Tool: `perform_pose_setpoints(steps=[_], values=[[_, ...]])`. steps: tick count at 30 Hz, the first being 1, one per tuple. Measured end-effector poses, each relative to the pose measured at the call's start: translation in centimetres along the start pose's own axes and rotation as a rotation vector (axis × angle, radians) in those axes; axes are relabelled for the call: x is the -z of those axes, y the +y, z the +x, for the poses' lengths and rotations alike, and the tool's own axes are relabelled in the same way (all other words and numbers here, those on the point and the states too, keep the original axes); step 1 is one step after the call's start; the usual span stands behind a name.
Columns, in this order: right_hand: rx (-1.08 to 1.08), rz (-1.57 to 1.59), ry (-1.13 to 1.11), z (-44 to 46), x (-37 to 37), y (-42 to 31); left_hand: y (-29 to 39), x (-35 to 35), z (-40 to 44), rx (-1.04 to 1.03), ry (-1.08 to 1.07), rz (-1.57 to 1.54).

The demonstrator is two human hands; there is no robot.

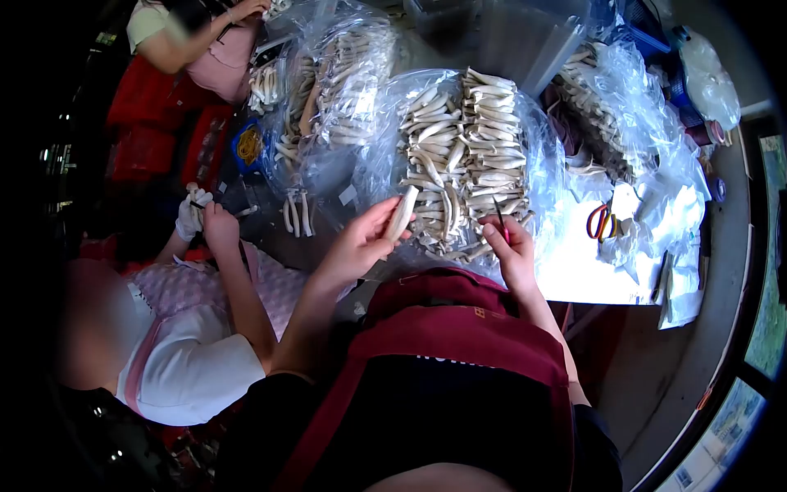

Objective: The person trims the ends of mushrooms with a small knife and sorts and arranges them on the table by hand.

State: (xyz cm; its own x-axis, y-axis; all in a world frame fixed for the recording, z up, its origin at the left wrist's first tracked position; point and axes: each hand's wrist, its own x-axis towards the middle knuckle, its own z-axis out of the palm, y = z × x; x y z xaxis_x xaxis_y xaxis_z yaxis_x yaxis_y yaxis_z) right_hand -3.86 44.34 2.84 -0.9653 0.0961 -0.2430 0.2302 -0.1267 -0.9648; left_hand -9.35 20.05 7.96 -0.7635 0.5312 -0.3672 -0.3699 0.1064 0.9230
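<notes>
My left hand [368,238] grips one long pale mushroom [402,214], tilted with its upper end away from me. In my right hand [511,252] is a small knife with a pink handle [505,233], its thin dark blade [498,211] pointing away from me. Both hands are over the near edge of a large heap of whitish mushrooms [494,139], lying in rows on an opened clear plastic bag [544,164]. The knife blade overlaps the heap in view; I cannot tell whether it touches a mushroom.
Another bag of mushrooms [352,82] lies to the left, and a third bagged heap [602,107] is at right. Red-handled scissors [601,222] rest on the white table. Rubber bands fill a blue container [247,144]. Co-workers sit at left; one wears a white glove [190,215].
</notes>
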Motion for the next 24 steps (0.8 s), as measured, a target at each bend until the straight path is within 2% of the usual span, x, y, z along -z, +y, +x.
perform_pose_setpoints(steps=[1,5,7,12,16,18,21,23,24], values=[[-0.033,-0.033,-0.078,-0.1,-0.1,-0.1,0.3,-0.6,-0.1,-0.026,-0.004,-0.071],[0.07,-0.045,-0.183,0.1,-1.2,-0.5,0.9,-1.5,-0.4,-0.019,0.043,-0.155],[0.1,-0.039,-0.166,0.2,-1.6,-0.5,1.1,-1.7,-0.5,-0.026,0.057,-0.162],[0.039,-0.073,-0.197,0.0,-1.1,0.3,1.3,-1.7,-0.6,0.016,0.006,-0.337],[-0.043,-0.101,-0.23,-0.2,-0.7,0.8,1.2,-1.6,-0.4,0.03,0.021,-0.307],[0.038,-0.01,-0.139,-0.3,-0.7,1.1,0.3,-0.5,-0.2,-0.006,0.107,-0.281],[-0.031,0.059,-0.091,-0.2,0.0,0.4,-2.0,2.6,0.4,-0.106,0.412,-0.344],[-0.067,0.086,-0.07,0.0,0.6,0.9,-4.1,4.9,0.5,-0.114,0.482,-0.337],[-0.078,0.051,-0.047,0.1,0.6,0.9,-5.8,6.1,0.5,-0.104,0.423,-0.295]])
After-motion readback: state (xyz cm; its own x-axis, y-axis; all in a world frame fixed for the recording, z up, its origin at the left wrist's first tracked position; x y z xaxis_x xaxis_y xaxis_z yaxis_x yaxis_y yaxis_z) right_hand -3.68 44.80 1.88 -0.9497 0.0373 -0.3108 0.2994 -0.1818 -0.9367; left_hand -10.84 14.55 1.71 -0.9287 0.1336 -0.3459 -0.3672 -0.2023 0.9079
